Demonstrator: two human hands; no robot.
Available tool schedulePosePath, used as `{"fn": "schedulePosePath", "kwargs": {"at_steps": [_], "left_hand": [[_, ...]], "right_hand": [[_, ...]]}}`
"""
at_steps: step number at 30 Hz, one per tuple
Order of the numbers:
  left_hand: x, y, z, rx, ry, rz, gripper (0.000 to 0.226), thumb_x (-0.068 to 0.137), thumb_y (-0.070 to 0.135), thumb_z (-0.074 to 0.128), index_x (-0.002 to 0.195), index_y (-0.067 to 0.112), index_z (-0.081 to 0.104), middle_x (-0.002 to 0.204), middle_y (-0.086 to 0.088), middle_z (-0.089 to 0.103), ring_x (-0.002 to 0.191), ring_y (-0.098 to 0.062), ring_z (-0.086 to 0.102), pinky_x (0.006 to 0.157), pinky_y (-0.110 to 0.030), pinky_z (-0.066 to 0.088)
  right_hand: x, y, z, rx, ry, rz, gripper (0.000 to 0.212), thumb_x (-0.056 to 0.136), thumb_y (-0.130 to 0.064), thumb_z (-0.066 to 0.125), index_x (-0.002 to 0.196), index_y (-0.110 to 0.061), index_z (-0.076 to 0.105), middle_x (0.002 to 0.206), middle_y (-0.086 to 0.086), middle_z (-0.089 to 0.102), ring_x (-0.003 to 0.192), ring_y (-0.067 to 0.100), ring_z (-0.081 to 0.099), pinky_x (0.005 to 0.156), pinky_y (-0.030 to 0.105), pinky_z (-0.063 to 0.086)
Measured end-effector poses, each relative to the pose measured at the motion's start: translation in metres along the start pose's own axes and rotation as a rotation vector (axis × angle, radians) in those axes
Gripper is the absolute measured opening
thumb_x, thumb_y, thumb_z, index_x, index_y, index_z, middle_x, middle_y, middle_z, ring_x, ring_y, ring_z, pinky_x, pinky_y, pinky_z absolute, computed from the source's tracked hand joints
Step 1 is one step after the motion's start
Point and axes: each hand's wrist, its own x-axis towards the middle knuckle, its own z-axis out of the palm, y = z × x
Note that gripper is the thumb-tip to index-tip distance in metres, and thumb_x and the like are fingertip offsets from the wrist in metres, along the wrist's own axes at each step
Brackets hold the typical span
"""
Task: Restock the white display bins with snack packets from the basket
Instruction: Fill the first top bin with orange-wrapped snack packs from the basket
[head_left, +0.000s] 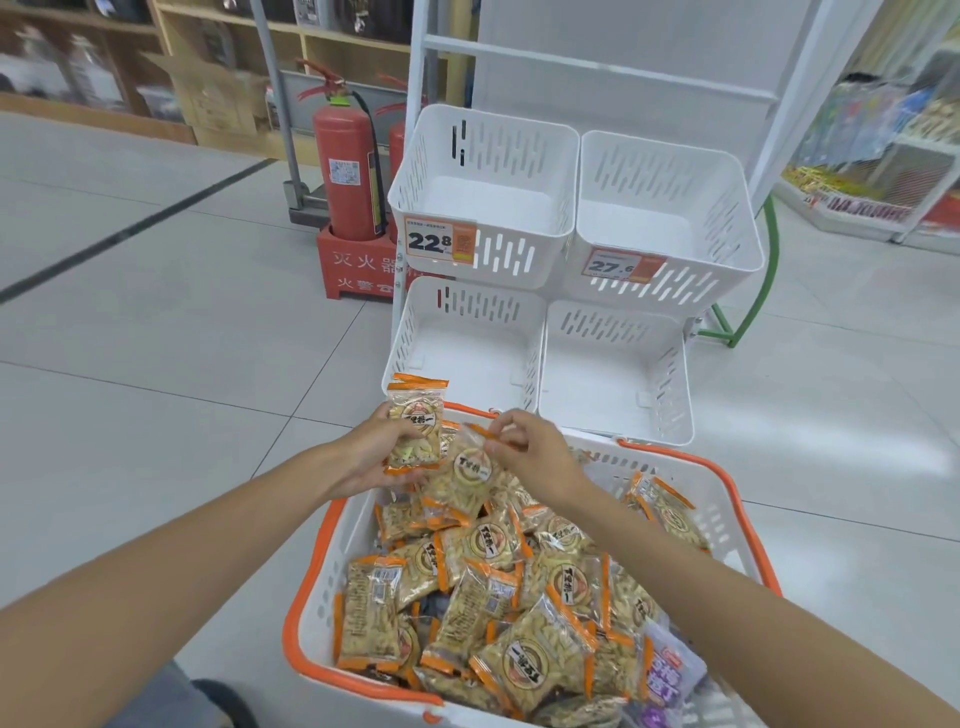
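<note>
A white basket with orange rim and handles (306, 597) sits on the floor in front of me, full of orange-edged clear snack packets (524, 613). My left hand (374, 457) holds one packet (415, 426) upright above the basket's far left corner. My right hand (535, 457) pinches the orange edge of a second packet (467, 475) that hangs tilted over the pile. Beyond the basket stand several white display bins: two lower ones (415, 332) (675, 384) and two upper ones (498, 150) (727, 218). No packets lie in any of them.
Price tags reading 22.8 (439, 240) and 27.6 (621, 267) hang on the upper bins. Red fire extinguishers (345, 166) stand on a red base left of the rack. A purple packet (670, 670) lies at the basket's near right. A green frame (769, 280) stands right of the bins.
</note>
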Motion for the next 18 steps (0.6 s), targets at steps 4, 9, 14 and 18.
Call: {"fn": "schedulePosePath", "kwargs": {"at_steps": [4, 9, 14, 18], "left_hand": [[-0.015, 0.025, 0.020, 0.130, -0.301, 0.008, 0.046, 0.091, 0.050, 0.058, 0.125, 0.019, 0.056, 0.122, -0.013, 0.065, 0.107, -0.023, 0.062, 0.100, -0.043, 0.046], [-0.016, 0.064, 0.046, 0.340, -0.254, 0.207, 0.068, 0.085, 0.021, 0.076, 0.140, 0.029, 0.037, 0.120, -0.005, 0.069, 0.114, -0.022, 0.065, 0.091, -0.040, 0.055], [0.006, 0.139, 0.041, 0.575, -0.232, 0.378, 0.083, 0.081, 0.036, 0.078, 0.142, 0.037, 0.022, 0.116, -0.003, 0.069, 0.103, -0.018, 0.070, 0.077, -0.034, 0.058], [0.034, 0.211, 0.031, 0.804, -0.016, 0.845, 0.053, 0.068, 0.039, 0.086, 0.111, 0.028, 0.059, 0.103, 0.000, 0.070, 0.090, -0.015, 0.070, 0.080, -0.047, 0.059]], "right_hand": [[0.010, -0.045, -0.015, 0.020, 0.090, -0.133, 0.007, 0.091, -0.014, 0.066, 0.091, -0.010, 0.060, 0.061, -0.005, 0.067, 0.053, 0.011, 0.049, 0.056, 0.025, 0.041], [0.041, -0.075, -0.025, -0.013, 0.257, -0.189, 0.036, 0.086, -0.022, 0.072, 0.118, -0.017, 0.054, 0.118, -0.001, 0.054, 0.104, 0.010, 0.053, 0.088, 0.026, 0.043], [0.096, -0.106, -0.052, 0.249, -0.022, -0.068, 0.041, 0.088, -0.007, 0.067, 0.127, -0.009, 0.054, 0.114, 0.010, 0.067, 0.103, 0.025, 0.066, 0.091, 0.039, 0.055], [0.158, -0.143, -0.071, 0.193, 0.099, -0.295, 0.038, 0.083, 0.005, 0.070, 0.116, -0.002, 0.055, 0.095, 0.004, 0.068, 0.075, 0.001, 0.067, 0.069, 0.017, 0.052]]}}
